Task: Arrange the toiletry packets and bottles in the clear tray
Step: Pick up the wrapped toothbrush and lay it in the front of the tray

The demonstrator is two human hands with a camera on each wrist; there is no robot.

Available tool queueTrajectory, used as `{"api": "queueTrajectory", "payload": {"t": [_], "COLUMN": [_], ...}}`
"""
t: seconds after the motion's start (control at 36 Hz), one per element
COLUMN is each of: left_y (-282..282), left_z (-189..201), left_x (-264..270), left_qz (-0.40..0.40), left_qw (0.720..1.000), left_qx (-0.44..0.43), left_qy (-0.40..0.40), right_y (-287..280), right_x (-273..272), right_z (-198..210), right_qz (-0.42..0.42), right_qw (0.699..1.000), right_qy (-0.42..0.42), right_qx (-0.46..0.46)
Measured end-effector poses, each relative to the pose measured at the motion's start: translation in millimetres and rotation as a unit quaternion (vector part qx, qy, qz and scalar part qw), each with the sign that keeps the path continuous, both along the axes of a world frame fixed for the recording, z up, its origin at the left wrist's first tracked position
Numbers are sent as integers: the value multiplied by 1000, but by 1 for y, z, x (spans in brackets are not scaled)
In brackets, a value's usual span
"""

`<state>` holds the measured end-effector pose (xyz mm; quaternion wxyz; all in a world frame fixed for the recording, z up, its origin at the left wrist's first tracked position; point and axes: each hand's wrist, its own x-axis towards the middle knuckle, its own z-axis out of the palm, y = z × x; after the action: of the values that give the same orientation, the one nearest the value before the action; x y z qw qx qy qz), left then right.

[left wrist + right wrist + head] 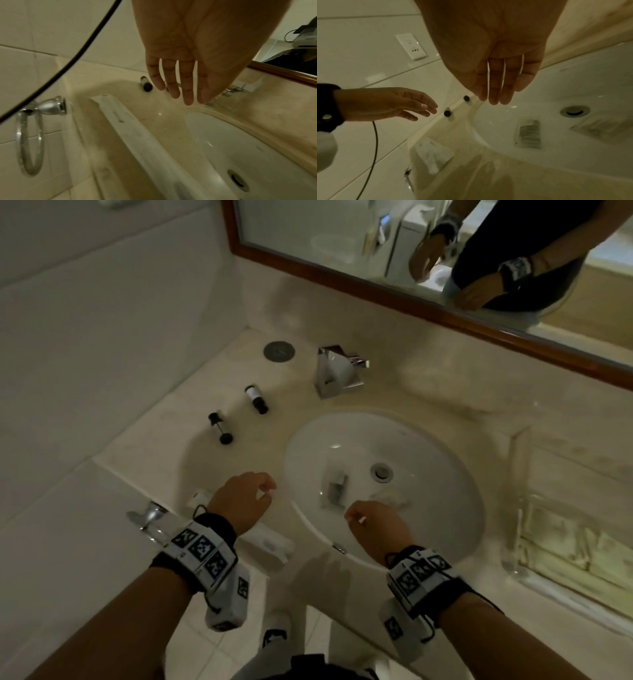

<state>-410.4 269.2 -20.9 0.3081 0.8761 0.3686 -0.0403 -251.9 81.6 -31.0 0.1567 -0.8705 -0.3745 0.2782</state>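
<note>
Two small dark-capped bottles, one (256,399) and the other (220,428), lie on the counter left of the sink (445,474). A long white packet (270,542) lies along the counter's front edge, partly under my left hand (263,491). That hand hovers over it with straight fingers (187,88) and holds nothing. A small printed packet (337,489) lies in the basin, with a pale one (390,499) beside it. My right hand (356,517) hangs open over the basin's near side, empty. The clear tray (515,491) stands on the counter at the right.
A chrome faucet (337,371) stands behind the basin, and a round metal cover (279,350) is set into the counter's back left. A towel ring (147,517) hangs on the left wall. The framed mirror (411,289) runs along the back.
</note>
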Motion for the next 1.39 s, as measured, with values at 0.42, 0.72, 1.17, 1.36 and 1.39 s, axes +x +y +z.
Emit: {"api": "queueTrajectory", "payload": {"t": [0.42, 0.72, 1.17, 1.36, 1.39], "left_y": [75, 78, 42, 9, 2], "left_z": [-43, -83, -60, -37, -33], "left_x": [-69, -80, -52, -6, 3], "left_qz": [-23, -18, -64, -115, -123], "left_qw": [997, 998, 992, 989, 988], "left_qx": [-40, 34, 44, 58, 62], "left_qy": [69, 59, 103, 77, 71], "right_y": [58, 64, 28, -15, -23], "right_x": [-72, -88, -59, -29, -24], "right_z": [-28, -50, -39, -23, -21], "right_qz": [93, 123, 67, -8, -20], "right_qw": [993, 991, 997, 999, 998], "right_qy": [53, 17, -21, -51, -56], "right_qx": [-52, -48, -43, -17, -16]}}
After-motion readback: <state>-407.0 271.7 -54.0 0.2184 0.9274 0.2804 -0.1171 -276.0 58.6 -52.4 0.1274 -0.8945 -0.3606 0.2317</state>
